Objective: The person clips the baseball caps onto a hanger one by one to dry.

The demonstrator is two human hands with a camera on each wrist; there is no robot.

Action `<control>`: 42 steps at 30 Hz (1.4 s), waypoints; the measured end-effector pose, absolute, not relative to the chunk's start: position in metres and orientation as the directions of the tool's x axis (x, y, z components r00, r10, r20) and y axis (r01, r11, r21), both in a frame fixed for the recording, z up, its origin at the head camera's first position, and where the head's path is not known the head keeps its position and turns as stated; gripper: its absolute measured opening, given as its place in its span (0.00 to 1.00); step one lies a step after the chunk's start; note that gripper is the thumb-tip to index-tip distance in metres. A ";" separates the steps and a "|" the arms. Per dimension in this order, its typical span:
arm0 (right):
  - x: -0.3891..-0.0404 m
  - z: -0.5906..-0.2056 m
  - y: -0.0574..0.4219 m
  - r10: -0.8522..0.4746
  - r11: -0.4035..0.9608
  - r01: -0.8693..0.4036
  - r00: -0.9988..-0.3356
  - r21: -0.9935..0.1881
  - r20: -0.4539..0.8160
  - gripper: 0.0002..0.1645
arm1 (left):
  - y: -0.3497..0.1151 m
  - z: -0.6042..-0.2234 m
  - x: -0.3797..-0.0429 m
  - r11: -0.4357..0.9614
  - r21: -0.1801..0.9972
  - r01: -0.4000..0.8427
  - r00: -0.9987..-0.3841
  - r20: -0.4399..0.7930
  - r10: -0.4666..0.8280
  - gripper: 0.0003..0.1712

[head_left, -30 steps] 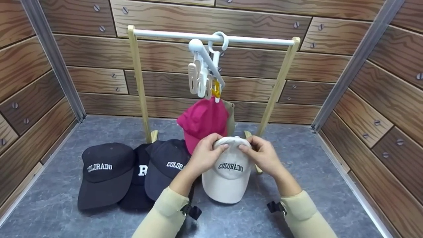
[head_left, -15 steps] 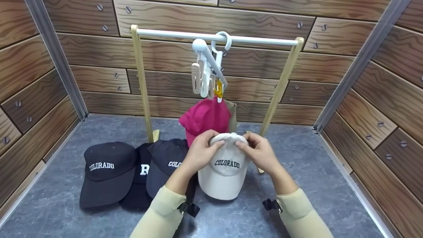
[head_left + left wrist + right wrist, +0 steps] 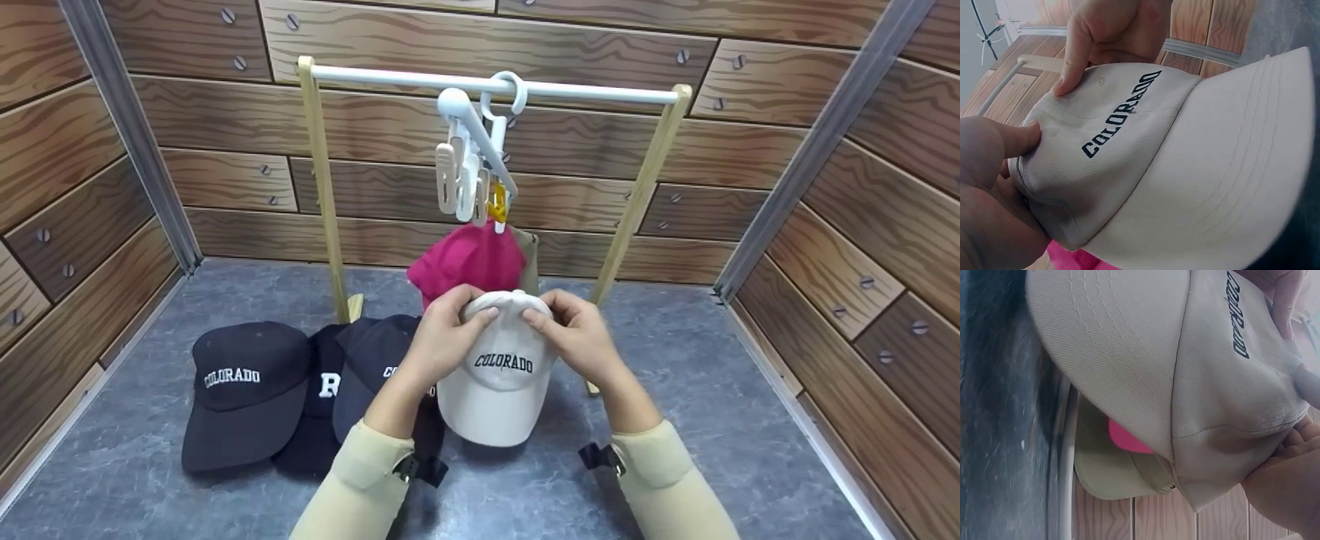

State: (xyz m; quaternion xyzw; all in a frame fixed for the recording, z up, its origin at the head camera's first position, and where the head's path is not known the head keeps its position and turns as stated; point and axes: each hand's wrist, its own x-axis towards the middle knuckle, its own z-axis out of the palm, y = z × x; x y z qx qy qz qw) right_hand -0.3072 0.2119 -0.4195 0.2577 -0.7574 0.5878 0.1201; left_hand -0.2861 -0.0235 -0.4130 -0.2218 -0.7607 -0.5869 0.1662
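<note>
A white baseball cap [image 3: 501, 409] lettered COLORADO hangs between both hands, brim down, in front of the rack. My left hand [image 3: 444, 339] pinches the top of its crown on the left, thumb [image 3: 1022, 139] on the front panel. On the right side of the crown, my right hand [image 3: 581, 337] grips it the same way, fingers behind the fabric. Behind it a pink cap [image 3: 472, 259] and an olive cap [image 3: 1112, 467] hang below a white clip hanger [image 3: 487, 142]; the white cap overlaps the pink one in the head view.
The hanger hooks over the white bar [image 3: 592, 91] of a wooden-legged rack [image 3: 322, 187]. Several dark caps lie at the left, among them a black COLORADO cap [image 3: 247, 397] and one with an R [image 3: 328, 386]. Wood-patterned walls [image 3: 825, 202] enclose the grey floor [image 3: 735, 420].
Both hands have moved the white cap slightly up and to the left, so it covers more of the pink cap. The grip looks the same.
</note>
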 end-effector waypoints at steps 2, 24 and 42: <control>-0.308 -0.419 0.209 -0.252 0.166 -0.539 -0.833 -0.826 0.493 0.06 | -0.026 -0.411 -0.286 0.209 0.823 0.528 -0.849 0.510 0.139 0.05; -0.315 -0.411 0.185 -0.252 0.125 -0.574 -0.808 -0.809 0.533 0.06 | -0.052 -0.403 -0.288 0.209 0.827 0.521 -0.853 0.514 0.091 0.05; -0.317 -0.408 0.182 -0.281 0.075 -0.588 -0.787 -0.805 0.549 0.05 | -0.057 -0.402 -0.291 0.188 0.822 0.538 -0.841 0.539 0.049 0.04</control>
